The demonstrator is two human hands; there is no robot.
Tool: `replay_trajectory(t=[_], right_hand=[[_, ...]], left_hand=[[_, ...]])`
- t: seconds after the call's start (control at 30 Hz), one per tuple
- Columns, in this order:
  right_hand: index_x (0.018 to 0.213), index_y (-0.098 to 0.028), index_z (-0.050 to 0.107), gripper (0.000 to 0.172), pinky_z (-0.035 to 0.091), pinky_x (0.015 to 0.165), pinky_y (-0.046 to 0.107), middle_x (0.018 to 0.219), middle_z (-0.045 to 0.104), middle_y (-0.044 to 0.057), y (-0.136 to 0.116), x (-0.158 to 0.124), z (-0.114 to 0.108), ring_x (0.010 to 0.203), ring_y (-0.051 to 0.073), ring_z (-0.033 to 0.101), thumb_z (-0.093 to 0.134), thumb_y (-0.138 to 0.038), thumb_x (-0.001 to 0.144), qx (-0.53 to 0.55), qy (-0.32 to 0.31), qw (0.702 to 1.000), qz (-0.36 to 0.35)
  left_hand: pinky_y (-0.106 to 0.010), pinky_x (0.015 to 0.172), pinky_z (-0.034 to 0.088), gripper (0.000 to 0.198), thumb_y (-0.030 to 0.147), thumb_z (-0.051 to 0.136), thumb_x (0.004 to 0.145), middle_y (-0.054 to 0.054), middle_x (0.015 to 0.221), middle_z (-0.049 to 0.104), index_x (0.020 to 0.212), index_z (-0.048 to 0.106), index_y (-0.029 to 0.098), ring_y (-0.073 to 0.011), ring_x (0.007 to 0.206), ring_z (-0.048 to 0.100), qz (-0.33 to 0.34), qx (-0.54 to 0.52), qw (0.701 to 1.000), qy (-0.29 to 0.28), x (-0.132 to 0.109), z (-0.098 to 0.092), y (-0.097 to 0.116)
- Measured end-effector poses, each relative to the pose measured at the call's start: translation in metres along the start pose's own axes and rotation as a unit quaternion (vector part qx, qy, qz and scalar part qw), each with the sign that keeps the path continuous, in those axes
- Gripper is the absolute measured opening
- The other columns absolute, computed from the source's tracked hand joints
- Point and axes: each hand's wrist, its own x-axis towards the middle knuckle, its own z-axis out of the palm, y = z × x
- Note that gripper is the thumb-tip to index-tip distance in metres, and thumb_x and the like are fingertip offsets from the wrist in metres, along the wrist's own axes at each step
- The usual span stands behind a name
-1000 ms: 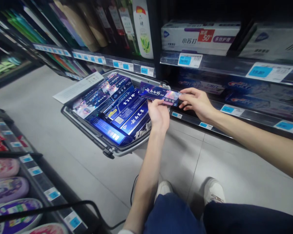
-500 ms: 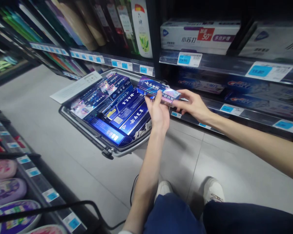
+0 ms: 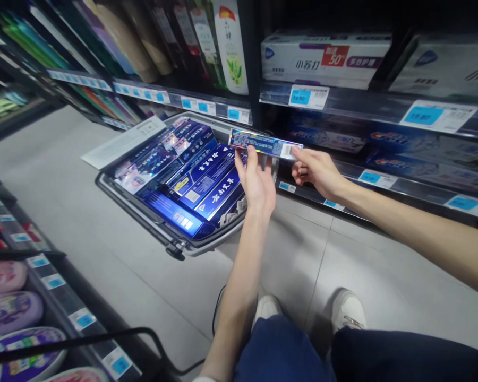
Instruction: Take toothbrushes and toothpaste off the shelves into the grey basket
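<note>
A toothpaste box [image 3: 263, 144] is held between both hands, its narrow printed side with the barcode facing up. My left hand [image 3: 258, 183] supports it from below and the near side, thumb against the edge. My right hand [image 3: 316, 168] pinches the right end near the barcode, its fingers curled. Just left of the hands, an open grey case [image 3: 207, 248] holds several blue toothpaste boxes [image 3: 205, 170] packed in rows. The held box hangs above the case's right rim.
Behind stand shelves with white toothpaste cartons [image 3: 290, 66], Crest boxes [image 3: 406, 140] and a white bottle [image 3: 231, 50]. Price tags [image 3: 308, 97] line the shelf edges. Another shelf with pink and purple packs [image 3: 14, 310] is at lower left. A black cable [image 3: 143, 331] crosses there. Tiled floor [image 3: 143, 286] lies between.
The toothpaste box has been turned about its long axis, from its broad purple face to its narrow barcode side. My right fingers have shifted on its end. The case stays put.
</note>
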Motion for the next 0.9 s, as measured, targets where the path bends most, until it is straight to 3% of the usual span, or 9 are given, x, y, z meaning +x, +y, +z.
replay_trajectory(t=[0.9], right_hand=[[0.085,-0.018,0.062,0.053,0.044,0.043,0.021,0.063,0.064,0.001,0.0019,-0.0016,0.0015,0.048,0.010,0.057,0.072,-0.069,0.074,-0.013,-0.020,1.000,0.006]], left_hand=[[-0.041,0.112,0.042,0.059,0.048,0.062,0.094,-0.004,0.147,0.053,0.147,0.039,0.039,-0.0219,0.134,0.052,0.003,-0.018,1.000,-0.012,-0.0004,-0.0004,0.0007]])
